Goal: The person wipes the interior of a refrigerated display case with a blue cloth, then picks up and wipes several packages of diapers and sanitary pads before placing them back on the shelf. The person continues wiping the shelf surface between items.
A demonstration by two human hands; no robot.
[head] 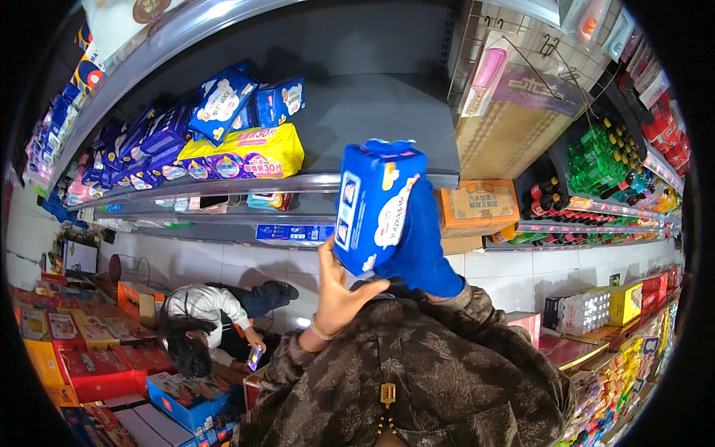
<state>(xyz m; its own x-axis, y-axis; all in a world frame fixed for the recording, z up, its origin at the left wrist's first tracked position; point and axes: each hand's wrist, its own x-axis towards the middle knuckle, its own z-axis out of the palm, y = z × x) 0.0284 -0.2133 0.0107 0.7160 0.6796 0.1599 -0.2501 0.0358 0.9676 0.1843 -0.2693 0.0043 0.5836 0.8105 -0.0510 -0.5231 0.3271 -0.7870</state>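
A blue, soft plastic-wrapped pack point(371, 207) with a white cloud-shaped label and printing is held up in front of the shelf, tilted. My right hand point(424, 240), in a blue knitted glove, grips it from the right side; most of its fingers are hidden behind the pack. Bare, with a beaded bracelet at the wrist, my left hand point(338, 293) cups the pack's lower left corner. Its thumb stretches out below the pack, and some fingertips are hidden. Similar blue packs point(223, 103) lie on the grey shelf point(380, 117), along with a yellow and purple pack point(246, 152).
A metal shelf lip point(313, 183) runs beneath the packs. Orange carton point(479, 207) and drink bottles point(603, 156) stand to the right. A person point(206, 324) bends at lower left, holding a phone, beside stacked boxes point(100, 369). More goods point(592, 313) line the right side behind me.
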